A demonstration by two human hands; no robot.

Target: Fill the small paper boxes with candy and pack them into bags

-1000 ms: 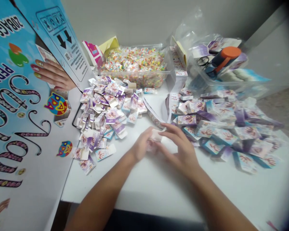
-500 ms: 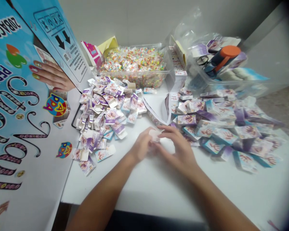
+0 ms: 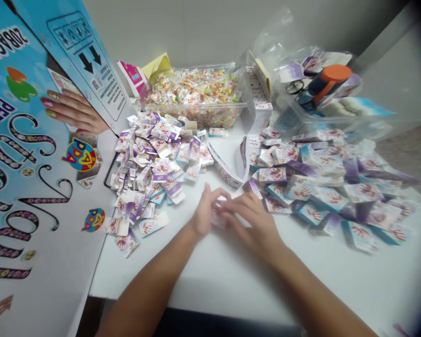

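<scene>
Over the middle of the white table, my left hand [image 3: 204,213] is closed around a small purple-and-white cardboard box [image 3: 216,214], its thumb and index finger curved about it. My right hand [image 3: 255,213] meets the same box from the other side, fingers bent and pressed on it; motion blurs them slightly, and they cover much of the box. A purple-and-white piece [image 3: 254,188] lies just beyond my right knuckles. Left of my hands is a heap of small boxes [image 3: 163,166], several with flaps open. To the right spreads another pile of small boxes [image 3: 328,199].
A clear tub [image 3: 196,110] of small bags of colourful pieces stands behind. A folded printed card strip [image 3: 228,171] lies before it. At back right, a clear bin [image 3: 337,120] holds an orange-lidded bottle [image 3: 328,82]. A large printed carton [image 3: 73,196] walls off the left.
The box in my hands has turned from a pale side to one showing purple. My right fingers have closed in on it, and a purple-and-white piece now shows beyond my right hand.
</scene>
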